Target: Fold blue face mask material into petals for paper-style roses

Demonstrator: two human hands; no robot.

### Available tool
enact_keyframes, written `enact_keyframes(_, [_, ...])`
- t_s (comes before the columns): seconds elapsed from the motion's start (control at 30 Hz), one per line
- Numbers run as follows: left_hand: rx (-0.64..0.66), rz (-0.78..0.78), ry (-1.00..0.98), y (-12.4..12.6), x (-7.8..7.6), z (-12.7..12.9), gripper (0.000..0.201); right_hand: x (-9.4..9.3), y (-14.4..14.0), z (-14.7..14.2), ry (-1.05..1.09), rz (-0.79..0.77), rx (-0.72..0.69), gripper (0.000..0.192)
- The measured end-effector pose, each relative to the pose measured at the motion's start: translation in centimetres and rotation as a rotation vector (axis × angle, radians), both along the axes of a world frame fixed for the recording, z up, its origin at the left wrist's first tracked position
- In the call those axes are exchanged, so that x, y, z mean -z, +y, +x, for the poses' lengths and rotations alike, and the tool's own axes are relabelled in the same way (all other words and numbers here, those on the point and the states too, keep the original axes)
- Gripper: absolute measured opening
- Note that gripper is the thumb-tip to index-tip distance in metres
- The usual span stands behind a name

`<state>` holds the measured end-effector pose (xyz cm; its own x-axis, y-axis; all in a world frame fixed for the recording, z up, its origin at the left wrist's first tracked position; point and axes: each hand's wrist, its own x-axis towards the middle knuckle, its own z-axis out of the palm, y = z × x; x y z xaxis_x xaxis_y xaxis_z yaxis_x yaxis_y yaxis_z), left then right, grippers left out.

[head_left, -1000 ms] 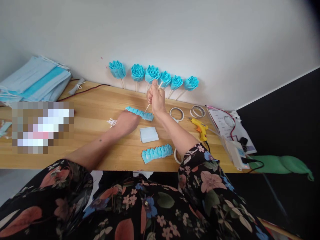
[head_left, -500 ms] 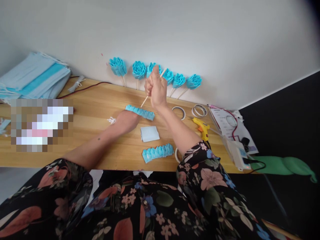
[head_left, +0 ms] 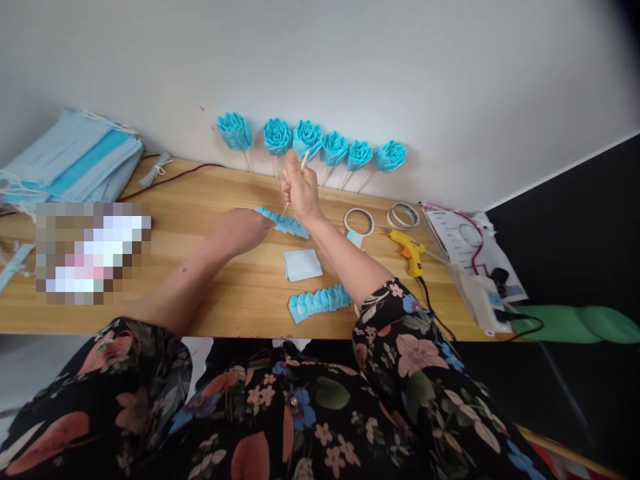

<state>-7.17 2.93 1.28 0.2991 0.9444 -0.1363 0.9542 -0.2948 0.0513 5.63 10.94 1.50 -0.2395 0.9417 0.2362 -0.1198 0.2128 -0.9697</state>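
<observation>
Two hands work at the middle of the wooden table (head_left: 210, 200). The right hand (head_left: 299, 190) is closed around a thin wooden stick (head_left: 295, 183), held tilted, its lower tip touching a pleated blue strip (head_left: 287, 225). The left hand (head_left: 240, 230) rests on that strip's left end, fingers curled down on it. Just nearer the person lie a folded pale-blue square (head_left: 302, 265) and a second pleated strip (head_left: 320, 302). Six blue fabric roses (head_left: 310, 140) lean against the wall. Tape rolls (head_left: 359, 220) and a yellow glue gun (head_left: 410, 250) lie right; a stack of face masks (head_left: 70, 160) sits far left.
</observation>
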Motion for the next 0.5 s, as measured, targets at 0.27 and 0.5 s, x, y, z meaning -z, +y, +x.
enact_keyframes(0.27, [0.020,-0.025,0.005,-0.3,-0.1,0.7,0.039,-2.0,0.3,0.9,-0.028,0.027,-0.121,0.052])
enact_keyframes(0.5, [0.012,-0.081,-0.041,0.0,0.6,0.1,0.041,-2.3,0.6,0.7,0.016,0.045,-0.013,0.060])
